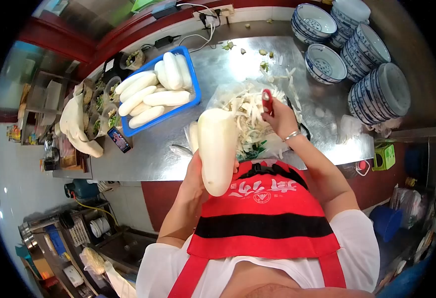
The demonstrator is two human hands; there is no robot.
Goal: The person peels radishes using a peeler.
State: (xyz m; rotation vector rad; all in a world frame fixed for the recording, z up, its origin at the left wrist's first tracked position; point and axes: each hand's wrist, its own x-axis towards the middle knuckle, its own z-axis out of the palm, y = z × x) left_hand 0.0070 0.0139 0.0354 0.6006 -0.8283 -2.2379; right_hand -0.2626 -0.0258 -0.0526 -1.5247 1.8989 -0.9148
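One daikon radish (218, 151) lies in the left hand (193, 168), over the six o'clock edge of the surface (146, 168); at the radish's two o'clock, the right hand (280, 119) grips a red peeler (267, 101) beside heaped peelings (250, 121).

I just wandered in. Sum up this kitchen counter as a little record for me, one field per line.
Left hand: holding a large white vegetable
Right hand: gripping a small red tool
Metal counter: pale strips heaped near the right hand
Blue tray: several more white vegetables
Phone: beside the tray, screen lit
Bowls: blue-and-white, stacked toward the right
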